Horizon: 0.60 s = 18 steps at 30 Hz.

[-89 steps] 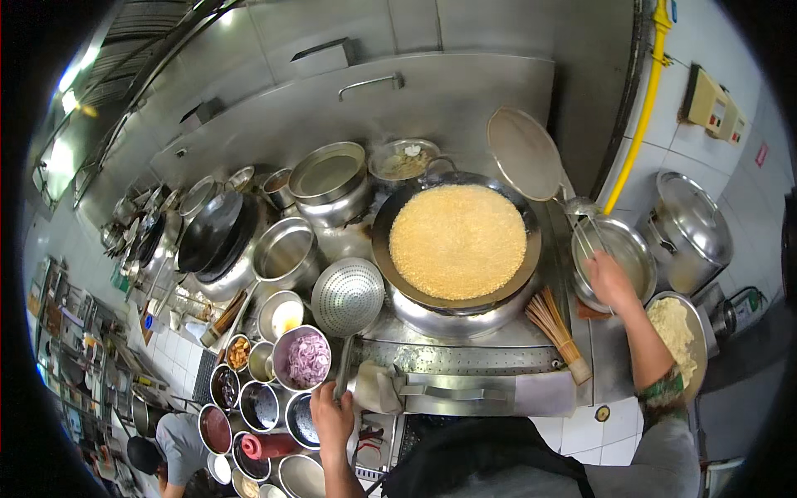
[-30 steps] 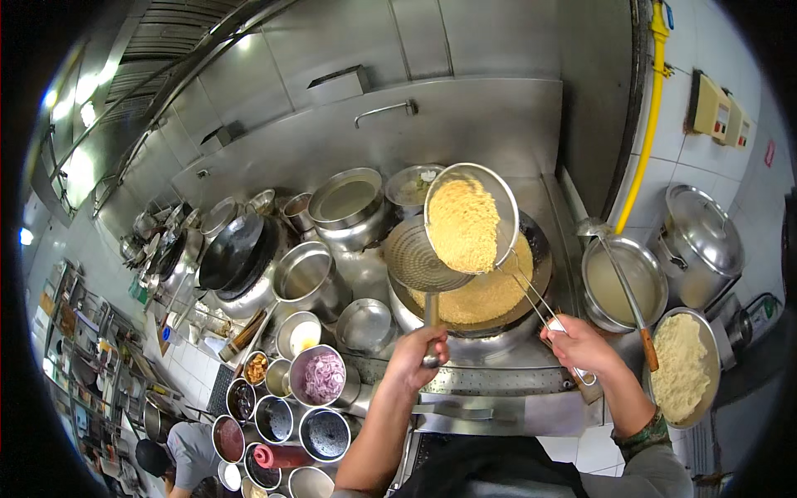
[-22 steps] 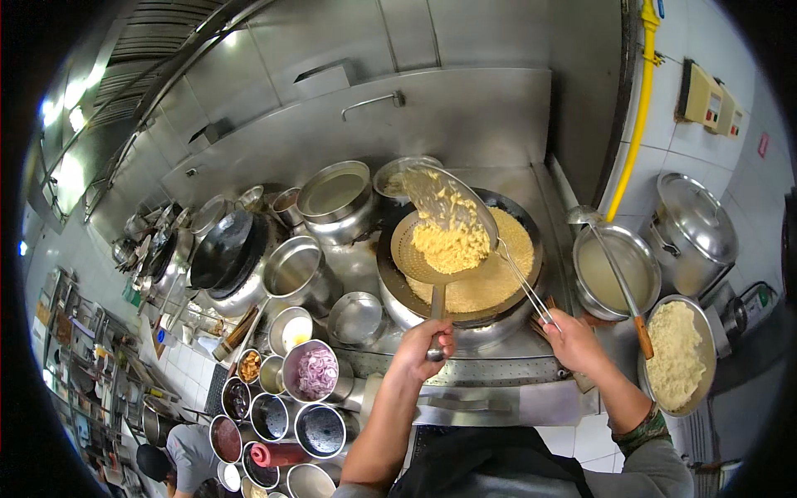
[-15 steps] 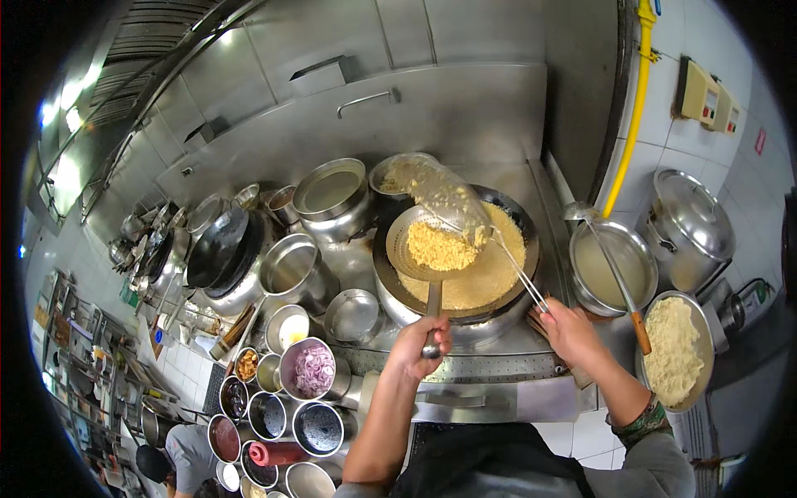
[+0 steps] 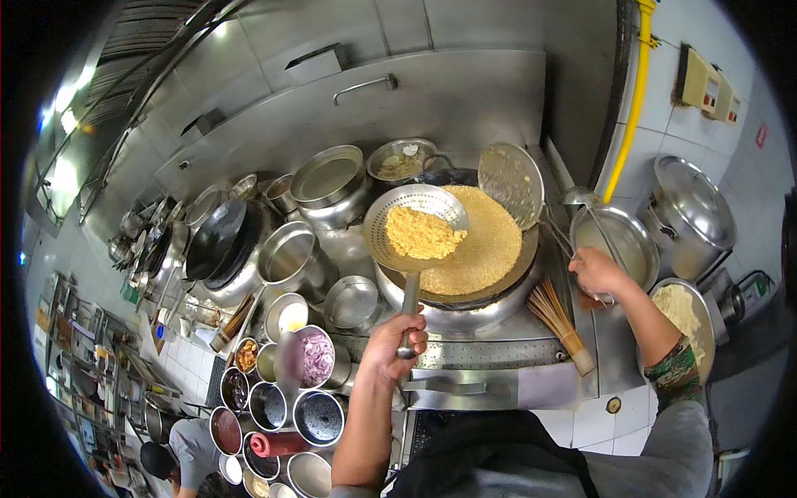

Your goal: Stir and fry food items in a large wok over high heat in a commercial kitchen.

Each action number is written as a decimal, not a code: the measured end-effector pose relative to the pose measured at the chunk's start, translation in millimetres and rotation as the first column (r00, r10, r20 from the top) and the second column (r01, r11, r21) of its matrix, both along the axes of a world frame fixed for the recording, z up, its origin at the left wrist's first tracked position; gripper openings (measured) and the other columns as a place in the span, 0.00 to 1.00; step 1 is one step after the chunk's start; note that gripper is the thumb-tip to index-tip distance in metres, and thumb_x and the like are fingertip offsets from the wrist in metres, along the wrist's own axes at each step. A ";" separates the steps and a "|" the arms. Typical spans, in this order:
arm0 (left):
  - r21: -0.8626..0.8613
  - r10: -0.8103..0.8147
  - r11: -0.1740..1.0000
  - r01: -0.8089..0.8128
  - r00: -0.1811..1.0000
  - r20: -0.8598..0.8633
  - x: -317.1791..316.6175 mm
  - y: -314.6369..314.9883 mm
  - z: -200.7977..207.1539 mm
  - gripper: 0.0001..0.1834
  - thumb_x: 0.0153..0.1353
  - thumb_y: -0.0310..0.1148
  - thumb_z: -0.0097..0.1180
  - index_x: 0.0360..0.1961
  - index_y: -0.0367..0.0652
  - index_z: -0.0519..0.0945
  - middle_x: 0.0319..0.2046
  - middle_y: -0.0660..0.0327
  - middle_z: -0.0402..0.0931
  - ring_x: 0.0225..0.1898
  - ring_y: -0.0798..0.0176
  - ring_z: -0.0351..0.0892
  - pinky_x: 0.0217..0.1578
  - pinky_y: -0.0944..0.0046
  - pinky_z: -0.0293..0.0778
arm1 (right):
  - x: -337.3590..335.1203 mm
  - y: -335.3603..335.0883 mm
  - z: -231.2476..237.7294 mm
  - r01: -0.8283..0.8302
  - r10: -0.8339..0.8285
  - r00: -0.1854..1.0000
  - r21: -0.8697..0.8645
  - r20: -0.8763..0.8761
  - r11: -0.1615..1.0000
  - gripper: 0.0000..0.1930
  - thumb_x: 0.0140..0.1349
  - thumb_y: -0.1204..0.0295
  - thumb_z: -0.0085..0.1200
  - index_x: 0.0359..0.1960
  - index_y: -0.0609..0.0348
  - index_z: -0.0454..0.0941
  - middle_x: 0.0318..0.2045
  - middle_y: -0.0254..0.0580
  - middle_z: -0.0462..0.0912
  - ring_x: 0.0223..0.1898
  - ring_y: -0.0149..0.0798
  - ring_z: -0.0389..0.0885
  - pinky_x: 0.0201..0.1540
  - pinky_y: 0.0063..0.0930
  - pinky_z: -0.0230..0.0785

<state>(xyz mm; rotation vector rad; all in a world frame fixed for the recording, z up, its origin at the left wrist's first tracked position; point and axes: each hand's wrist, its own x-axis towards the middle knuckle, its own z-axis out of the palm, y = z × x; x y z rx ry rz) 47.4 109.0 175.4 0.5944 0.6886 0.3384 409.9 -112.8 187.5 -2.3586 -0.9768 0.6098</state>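
looks like a draining step. left hand [image 5: 394, 342] is wrapped tight round the handle of a perforated ladle [image 5: 378, 236], which bears golden crumbs [image 5: 419, 234] above the left side of the wok [image 5: 526, 261] of foamy liquid [image 5: 481, 253]. right hand [image 5: 599, 272] has fingers curled round the handle of a mesh strainer [image 5: 513, 184], tilted over the wok's right side, bits on its mesh. next move probably calls for a level ladle, no spills.
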 end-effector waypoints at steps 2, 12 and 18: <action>0.031 0.006 1.000 -0.006 1.000 -0.008 -5.0 1.9 8.8 0.19 0.61 0.24 0.56 0.54 0.34 0.70 0.27 0.65 0.68 0.22 0.73 0.65 0.20 0.71 0.63 | -5.9 -4.2 5.8 0.049 -0.066 0.949 -0.063 -0.308 0.997 0.07 0.70 0.73 0.47 0.42 0.65 0.73 0.24 0.45 0.78 0.21 0.41 0.78 0.23 0.41 0.71; 0.089 0.046 0.995 -0.045 0.999 -0.012 -14.2 12.2 30.6 0.15 0.61 0.21 0.55 0.50 0.38 0.71 0.27 0.63 0.70 0.21 0.70 0.67 0.21 0.67 0.66 | -62.2 -28.1 -34.6 0.210 0.018 0.303 0.085 -0.953 0.974 0.09 0.74 0.71 0.47 0.48 0.63 0.70 0.16 0.23 0.62 0.13 0.22 0.59 0.13 0.22 0.53; 0.172 0.088 0.982 -0.075 0.994 -0.071 -27.3 12.5 29.4 0.15 0.62 0.25 0.56 0.51 0.37 0.73 0.26 0.65 0.69 0.20 0.73 0.66 0.18 0.72 0.63 | -99.8 -28.6 -63.4 0.408 0.125 0.186 0.192 -0.975 0.893 0.08 0.74 0.69 0.48 0.47 0.60 0.70 0.16 0.23 0.62 0.13 0.21 0.59 0.12 0.20 0.52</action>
